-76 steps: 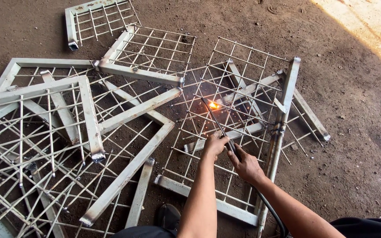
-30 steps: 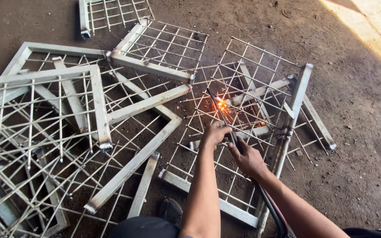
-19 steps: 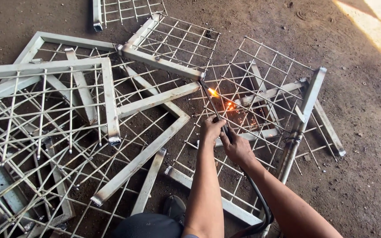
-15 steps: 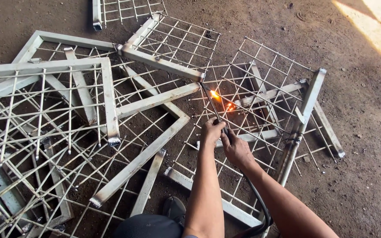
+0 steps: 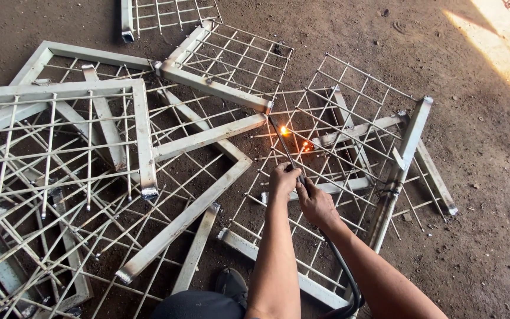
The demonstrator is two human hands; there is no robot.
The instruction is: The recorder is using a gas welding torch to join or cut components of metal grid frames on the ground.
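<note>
Both of my hands grip a cutting torch (image 5: 288, 155) over a wire mesh panel (image 5: 349, 118) lying on the dirt floor. My left hand (image 5: 283, 181) wraps the torch's thin tube. Just behind it, my right hand (image 5: 316, 204) holds the handle, and a black hose (image 5: 346, 280) runs back from there under my right arm. At the torch tip an orange flame (image 5: 284, 131) burns on the mesh wires. A second glowing spot (image 5: 306, 146) sits just to its right. The panel has a pale angle-iron frame (image 5: 401, 165).
More white metal frames with wire mesh (image 5: 78, 153) lie piled to the left and at the top (image 5: 166, 12). A long angle bar (image 5: 190, 212) crosses in front of my dark shoe (image 5: 231, 283). Bare dirt floor (image 5: 485, 147) spreads to the right, with a sunlit patch at the far top right.
The view has shifted so the panels sit further right in the picture. The torch tip and flame have moved left along the mesh wires, leaving a glowing spot behind.
</note>
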